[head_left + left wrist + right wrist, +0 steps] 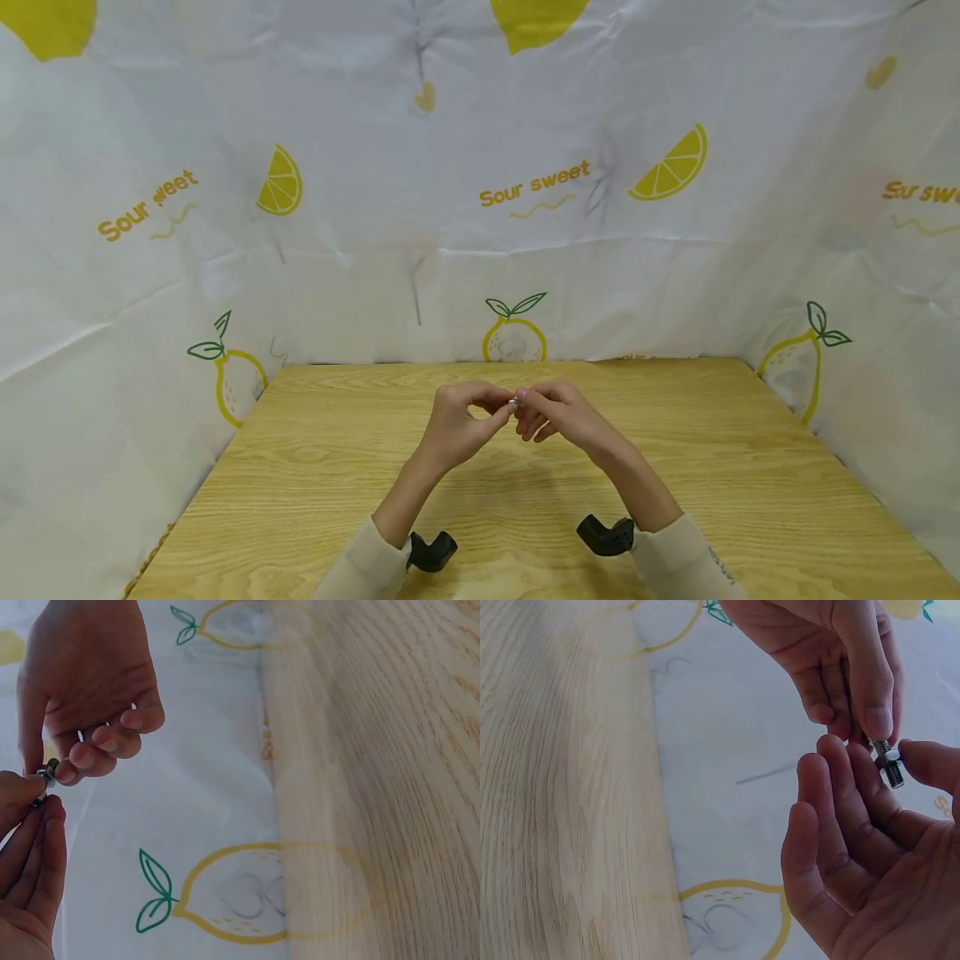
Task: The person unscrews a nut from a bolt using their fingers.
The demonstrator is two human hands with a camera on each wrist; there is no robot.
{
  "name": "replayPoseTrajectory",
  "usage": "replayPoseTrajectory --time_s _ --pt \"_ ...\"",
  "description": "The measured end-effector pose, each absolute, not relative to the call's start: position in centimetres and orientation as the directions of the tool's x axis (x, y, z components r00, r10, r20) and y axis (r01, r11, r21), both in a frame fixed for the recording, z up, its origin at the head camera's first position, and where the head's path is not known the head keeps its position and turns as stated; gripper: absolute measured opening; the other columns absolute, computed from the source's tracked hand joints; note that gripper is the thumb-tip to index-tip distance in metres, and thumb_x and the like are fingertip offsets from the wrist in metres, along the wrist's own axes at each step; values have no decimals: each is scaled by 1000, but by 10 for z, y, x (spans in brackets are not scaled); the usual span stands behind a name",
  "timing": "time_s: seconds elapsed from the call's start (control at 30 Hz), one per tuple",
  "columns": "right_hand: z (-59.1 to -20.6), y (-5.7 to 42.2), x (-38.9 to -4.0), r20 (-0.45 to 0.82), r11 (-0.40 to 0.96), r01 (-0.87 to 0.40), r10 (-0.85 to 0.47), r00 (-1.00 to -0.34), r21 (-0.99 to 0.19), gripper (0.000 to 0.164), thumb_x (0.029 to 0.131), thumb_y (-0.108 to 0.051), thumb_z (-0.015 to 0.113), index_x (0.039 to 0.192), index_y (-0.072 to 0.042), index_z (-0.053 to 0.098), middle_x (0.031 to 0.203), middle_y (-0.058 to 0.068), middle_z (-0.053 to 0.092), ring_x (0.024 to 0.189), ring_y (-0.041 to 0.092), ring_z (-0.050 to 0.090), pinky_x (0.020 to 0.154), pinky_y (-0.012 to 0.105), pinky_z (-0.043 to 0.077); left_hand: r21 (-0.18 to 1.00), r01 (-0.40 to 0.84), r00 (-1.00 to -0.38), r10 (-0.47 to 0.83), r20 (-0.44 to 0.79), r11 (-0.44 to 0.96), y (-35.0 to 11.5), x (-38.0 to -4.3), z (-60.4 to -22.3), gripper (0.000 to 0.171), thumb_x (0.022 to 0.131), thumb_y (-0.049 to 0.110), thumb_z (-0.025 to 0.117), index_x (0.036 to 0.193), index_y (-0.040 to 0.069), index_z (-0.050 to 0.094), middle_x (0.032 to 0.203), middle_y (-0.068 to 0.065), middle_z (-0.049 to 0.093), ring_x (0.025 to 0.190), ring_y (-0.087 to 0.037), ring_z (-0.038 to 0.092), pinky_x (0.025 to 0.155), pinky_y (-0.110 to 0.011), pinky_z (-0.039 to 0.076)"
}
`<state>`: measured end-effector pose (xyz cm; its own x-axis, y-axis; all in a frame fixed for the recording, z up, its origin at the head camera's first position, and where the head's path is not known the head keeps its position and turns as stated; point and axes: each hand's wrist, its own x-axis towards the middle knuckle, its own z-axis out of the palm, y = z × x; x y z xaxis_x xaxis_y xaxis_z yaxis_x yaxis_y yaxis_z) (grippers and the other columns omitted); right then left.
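Note:
Both hands meet above the table around one small metal bolt (895, 778). A hex nut (888, 758) sits partway along its thread, and the threaded end sticks out past it. My left hand (456, 423) pinches the bolt between thumb and fingers, which hide its other end. From the other side, my right hand (567, 415) has the nut between its thumb and index finger. The right hand's remaining fingers (817, 817) are loosely bent and hold nothing. In the left wrist view the bolt and nut show small and dark between the fingertips.
A wood-grain table (337, 467) lies under both hands. White cloth (360, 292) printed with lemons rises behind it and on both sides. A black device (432, 552) is at the left cuff, and another black device (606, 536) is at the right cuff.

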<state>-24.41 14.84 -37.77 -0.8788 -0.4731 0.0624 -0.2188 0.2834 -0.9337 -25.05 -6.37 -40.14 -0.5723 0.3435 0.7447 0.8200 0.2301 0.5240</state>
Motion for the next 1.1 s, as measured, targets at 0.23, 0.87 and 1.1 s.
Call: replayPoseTrajectory --time_s 0.23,0.87,1.1 --pt "-378 149 -244 72 261 -209 -451 -890 -942 37 109 -30 54 101 3 70 85 5 72 79 18 71 76 35 63 496 834 -551 340 762 240 -63 -252 -402 6 90 4 79 96 7 81 87 -6 81 71 -10 75 67 -17 61" --pt "-376 151 -242 152 220 -265 -426 -892 -939 28 100 -12 63 116 10 65 95 18 74 82 14 72 77 34 63 508 829 -559 346 753 234 -64 -252 -403 6 92 7 78 97 8 81 88 -5 81 72 -8 75 67 -17 61" --pt "-377 152 -241 180 187 -285 -438 -881 -940 29 100 -12 66 118 10 64 92 5 74 83 13 72 75 28 61 503 831 -556 339 759 238 -64 -252 -403 6 91 6 79 97 7 81 88 -6 81 72 -10 75 66 -18 61"
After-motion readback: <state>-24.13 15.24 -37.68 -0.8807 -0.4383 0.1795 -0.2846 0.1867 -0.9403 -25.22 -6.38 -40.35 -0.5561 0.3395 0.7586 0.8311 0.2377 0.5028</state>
